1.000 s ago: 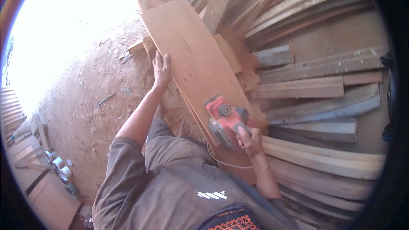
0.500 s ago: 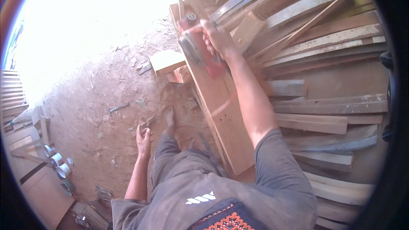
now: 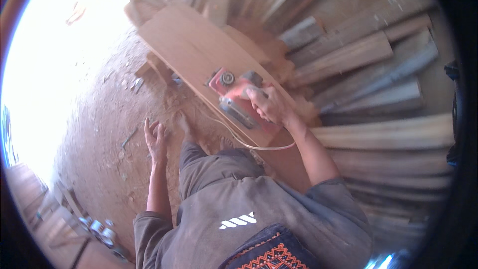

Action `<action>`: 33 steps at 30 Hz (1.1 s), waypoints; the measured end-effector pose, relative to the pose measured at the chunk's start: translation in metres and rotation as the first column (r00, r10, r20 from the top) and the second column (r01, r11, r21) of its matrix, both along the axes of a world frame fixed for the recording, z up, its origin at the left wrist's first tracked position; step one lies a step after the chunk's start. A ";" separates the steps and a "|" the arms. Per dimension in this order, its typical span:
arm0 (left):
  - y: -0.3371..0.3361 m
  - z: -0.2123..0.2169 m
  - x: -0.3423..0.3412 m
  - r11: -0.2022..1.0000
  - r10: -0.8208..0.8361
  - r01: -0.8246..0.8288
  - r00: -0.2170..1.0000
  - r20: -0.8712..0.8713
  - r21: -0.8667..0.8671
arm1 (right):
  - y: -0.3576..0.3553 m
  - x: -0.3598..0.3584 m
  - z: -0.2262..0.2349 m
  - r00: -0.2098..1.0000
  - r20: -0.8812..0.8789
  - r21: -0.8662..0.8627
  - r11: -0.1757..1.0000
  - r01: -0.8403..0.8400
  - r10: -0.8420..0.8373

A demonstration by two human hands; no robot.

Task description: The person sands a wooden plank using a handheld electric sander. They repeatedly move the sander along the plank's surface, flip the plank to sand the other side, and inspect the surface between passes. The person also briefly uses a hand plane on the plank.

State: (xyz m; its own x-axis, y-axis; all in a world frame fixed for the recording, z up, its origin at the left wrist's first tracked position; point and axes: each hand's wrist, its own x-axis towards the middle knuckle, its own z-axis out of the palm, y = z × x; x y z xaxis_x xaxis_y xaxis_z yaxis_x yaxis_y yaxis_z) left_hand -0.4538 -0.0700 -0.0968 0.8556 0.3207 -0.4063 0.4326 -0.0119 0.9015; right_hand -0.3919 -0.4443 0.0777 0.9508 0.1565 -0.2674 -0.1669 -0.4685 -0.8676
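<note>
The right hand [image 3: 269,104] is clamped around the handle of a red electric planer [image 3: 238,98], which sits flat on the near part of a long wooden board [image 3: 191,50]; the board runs away from the person, propped above the dirt floor [image 3: 99,134]. The left hand [image 3: 155,137] hangs free to the left of the board, fingers spread, holding nothing and touching nothing. That leaves the board unsteadied, so a likely trouble is that the planer's push shifts or tips the board on its props, and the cut goes uneven or the tool skids off the edge. A pale power cord [image 3: 249,142] loops off the board's near edge just beside the planer, close to the person's leg; it could snag on the board's edge or be drawn under the tool. Stacked planks [image 3: 368,89] lie right of the board, close enough to catch an elbow. One-handed control also risks the planer twisting in the grip.
</note>
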 end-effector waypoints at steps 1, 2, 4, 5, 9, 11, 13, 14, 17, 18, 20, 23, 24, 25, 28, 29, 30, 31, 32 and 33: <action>-0.020 0.011 -0.003 0.997 -0.072 0.071 0.997 0.025 0.022 | -0.019 -0.038 0.006 0.999 0.038 -0.019 1.000 0.016 -0.015; -0.044 0.022 -0.006 0.988 -0.155 0.152 0.984 0.087 0.041 | -0.039 -0.076 0.013 0.998 0.003 -0.055 0.996 0.068 -0.068; -0.094 0.042 -0.016 0.958 -0.285 0.272 0.937 0.202 0.089 | -0.071 -0.152 0.029 0.980 -0.065 -0.137 0.975 0.176 -0.186; -0.114 0.046 -0.012 0.934 -0.356 0.329 0.893 0.275 0.141 | -0.080 -0.178 0.030 0.966 -0.092 -0.181 0.958 0.222 -0.241; -0.203 0.068 -0.049 0.750 -0.618 0.419 0.719 0.316 0.513 | -0.117 -0.297 0.046 0.873 -0.181 -0.307 0.869 0.387 -0.453; -0.232 0.074 -0.055 0.637 -0.714 0.404 0.630 0.305 0.657 | -0.125 -0.326 0.042 0.837 -0.198 -0.380 0.827 0.414 -0.510; -0.245 0.071 -0.065 0.464 -0.825 0.446 0.532 0.190 0.766 | -0.126 -0.343 0.031 0.887 -0.054 -0.358 0.838 0.411 -0.458; -0.250 0.066 -0.062 0.375 -0.864 0.441 0.486 0.135 0.815 | -0.127 -0.345 0.022 0.907 0.057 -0.353 0.842 0.409 -0.417; -0.252 0.045 -0.065 0.169 -0.943 0.452 0.332 0.010 0.876 | -0.137 -0.363 0.013 0.945 -0.122 -0.539 0.820 0.194 -0.304; -0.250 0.034 -0.066 0.115 -0.950 0.364 0.313 -0.005 0.924 | -0.140 -0.373 0.010 0.922 -0.127 -0.507 0.823 0.258 -0.367; -0.242 0.018 -0.058 0.028 -0.956 0.297 0.288 -0.062 0.954 | -0.147 -0.379 0.007 0.856 -0.232 -0.378 0.854 0.359 -0.462; -0.227 0.009 -0.069 0.102 -0.954 0.422 0.299 -0.032 0.901 | -0.154 -0.385 0.004 0.879 -0.155 -0.219 0.883 0.415 -0.452; -0.222 0.011 -0.071 0.088 -0.957 0.390 0.289 -0.031 0.916 | -0.156 -0.383 0.002 0.864 -0.178 -0.189 0.878 0.439 -0.470; -0.219 0.014 -0.076 0.041 -0.951 0.446 0.293 -0.103 0.894 | -0.157 -0.386 0.002 0.821 -0.248 -0.205 0.856 0.475 -0.515; -0.214 0.033 -0.088 0.093 -0.942 0.498 0.324 -0.086 0.862 | -0.163 -0.388 0.007 0.694 -0.406 -0.278 0.804 0.525 -0.594; -0.215 0.039 -0.090 0.085 -0.947 0.582 0.298 -0.115 0.809 | -0.168 -0.390 0.008 0.688 -0.434 -0.263 0.812 0.521 -0.582; -0.215 0.044 -0.092 0.179 -0.940 0.557 0.339 -0.026 0.811 | -0.171 -0.391 0.011 0.635 -0.473 -0.324 0.791 0.519 -0.611; -0.210 0.049 -0.091 0.241 -0.937 0.606 0.348 0.020 0.758 | -0.176 -0.392 0.013 0.691 -0.455 -0.281 0.827 0.487 -0.562; -0.204 0.053 -0.089 0.345 -0.915 0.605 0.386 0.115 0.718 | -0.179 -0.390 0.019 0.704 -0.449 -0.316 0.835 0.451 -0.550; -0.205 0.052 -0.096 0.430 -0.864 0.602 0.490 0.113 0.673 | -0.186 -0.389 0.016 0.716 -0.453 -0.331 0.846 0.418 -0.531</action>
State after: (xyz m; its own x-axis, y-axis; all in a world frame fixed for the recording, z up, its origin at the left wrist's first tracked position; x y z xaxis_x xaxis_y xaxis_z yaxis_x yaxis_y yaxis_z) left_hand -0.5496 -0.2746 -0.0447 0.8685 -0.4954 0.0153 -0.3631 -0.6150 0.6999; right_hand -0.7804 -0.6300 0.0938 0.5970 -0.3851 -0.7038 -0.8002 -0.3493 -0.4876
